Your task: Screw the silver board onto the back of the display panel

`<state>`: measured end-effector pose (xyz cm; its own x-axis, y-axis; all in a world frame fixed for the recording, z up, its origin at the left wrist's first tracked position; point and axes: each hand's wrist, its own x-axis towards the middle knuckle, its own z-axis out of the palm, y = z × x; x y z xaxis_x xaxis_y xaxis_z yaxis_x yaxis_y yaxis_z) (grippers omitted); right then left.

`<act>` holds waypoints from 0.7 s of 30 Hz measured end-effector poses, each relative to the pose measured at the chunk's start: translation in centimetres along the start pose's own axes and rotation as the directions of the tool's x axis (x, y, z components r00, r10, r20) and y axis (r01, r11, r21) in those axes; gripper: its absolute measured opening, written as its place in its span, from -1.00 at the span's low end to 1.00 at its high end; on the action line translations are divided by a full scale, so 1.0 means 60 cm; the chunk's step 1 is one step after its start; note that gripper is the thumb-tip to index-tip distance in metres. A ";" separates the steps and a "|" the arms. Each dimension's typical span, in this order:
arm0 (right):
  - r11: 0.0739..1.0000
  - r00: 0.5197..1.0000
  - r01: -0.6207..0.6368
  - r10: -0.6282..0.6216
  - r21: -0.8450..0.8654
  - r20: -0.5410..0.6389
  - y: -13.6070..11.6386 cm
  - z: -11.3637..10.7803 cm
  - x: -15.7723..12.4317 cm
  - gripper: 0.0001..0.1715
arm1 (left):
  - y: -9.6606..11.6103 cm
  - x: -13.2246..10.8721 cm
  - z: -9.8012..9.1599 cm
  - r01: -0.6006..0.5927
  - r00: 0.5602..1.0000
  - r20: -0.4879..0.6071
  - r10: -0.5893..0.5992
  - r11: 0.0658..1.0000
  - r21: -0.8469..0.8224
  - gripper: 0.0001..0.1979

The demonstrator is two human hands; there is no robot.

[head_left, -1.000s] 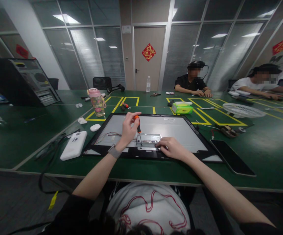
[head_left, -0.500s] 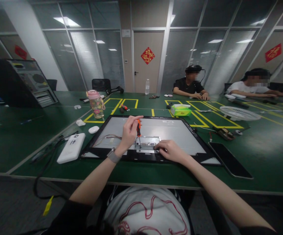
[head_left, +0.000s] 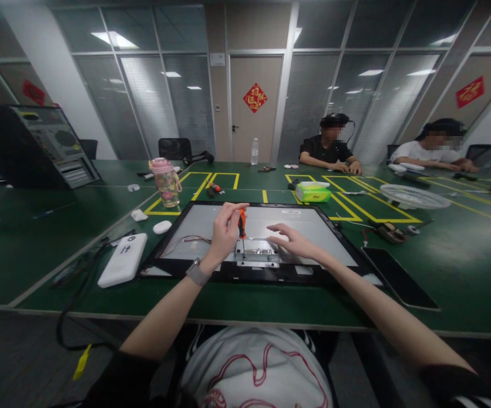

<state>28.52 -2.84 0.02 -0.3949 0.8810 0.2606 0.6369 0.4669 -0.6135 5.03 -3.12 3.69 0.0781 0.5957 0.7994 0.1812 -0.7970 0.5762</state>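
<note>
The left hand (head_left: 225, 229) grasps an orange-and-black plastic-handled screwdriver (head_left: 242, 222), thumb and fingers around the handle, its thin shaft running down to the left end of a silver rectangular metal bracket (head_left: 257, 262). Whether the tip sits in a screw head is too small to tell. The right hand (head_left: 293, 240), to the right of that grip, is loose and holds nothing; its spread fingers hang over a flat grey display panel in a black frame (head_left: 334, 241), and I cannot tell if the thumb touches the bracket.

For this work, the shaft is best square to the bracket, with modest downward pressure so that the tip neither slips nor scratches the panel. A free hand pressed on the bracket's right end would probably steady it.

The panel lies flat beneath the grip on a dark green table (head_left: 305, 306) marked with yellow tape. Left of the grip are a white rounded power bank (head_left: 123, 260) and a pink-lidded clear bottle (head_left: 168, 184); to its right, a black flat phone (head_left: 398, 277). Beyond it sit a bright green tissue packet (head_left: 313, 194), a co-worker in black (head_left: 324, 150) and a beige door (head_left: 256, 133).
</note>
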 end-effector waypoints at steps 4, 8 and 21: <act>0.990 0.872 -0.037 -0.036 0.139 0.489 0.024 -0.042 0.024 -0.27 | -0.005 0.000 0.000 -0.014 1.000 -0.011 0.014 1.000 0.001 -0.75; 0.968 0.893 -0.020 -0.096 0.252 0.440 0.048 -0.039 0.020 -0.19 | -0.008 -0.001 0.002 -0.005 0.994 -0.108 0.010 0.999 0.049 -0.82; 0.999 0.970 0.029 -0.039 0.044 0.240 0.052 -0.006 0.005 -0.18 | -0.019 -0.011 0.006 -0.051 0.977 -0.192 0.091 0.979 0.199 -0.83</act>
<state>30.62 -1.07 -1.54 -0.5671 0.8179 0.0974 0.5950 0.4886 -0.6381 5.15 -2.58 2.45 -0.0958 0.4907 0.8660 0.3687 -0.7907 0.4888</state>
